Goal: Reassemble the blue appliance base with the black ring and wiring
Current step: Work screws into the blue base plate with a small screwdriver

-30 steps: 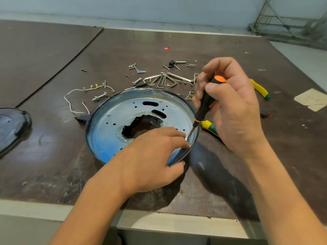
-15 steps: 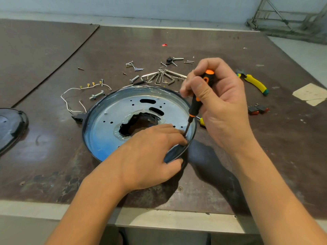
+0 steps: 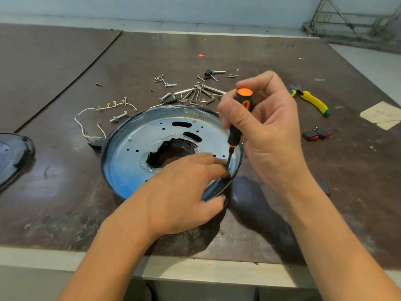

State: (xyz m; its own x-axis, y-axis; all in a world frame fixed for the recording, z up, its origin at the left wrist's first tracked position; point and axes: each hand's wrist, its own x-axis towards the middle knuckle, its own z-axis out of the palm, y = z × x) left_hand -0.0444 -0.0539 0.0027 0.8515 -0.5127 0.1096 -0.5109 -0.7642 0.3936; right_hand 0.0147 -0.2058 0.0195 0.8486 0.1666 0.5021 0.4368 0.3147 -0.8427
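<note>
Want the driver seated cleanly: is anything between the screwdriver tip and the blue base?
Nothing visible. The right hand holds the screwdriver with its tip down on the blue base near the rim; the left hand's fingertips sit right beside the tip.

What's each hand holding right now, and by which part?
Right hand grips the screwdriver by its black-and-orange handle; left hand pinches the blue appliance base at its near rim.

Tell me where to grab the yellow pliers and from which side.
Grip the pliers across the yellow handles, coming down from above. They lie flat on the table, apart from the other parts, with bare surface on either side of the handles.
</note>
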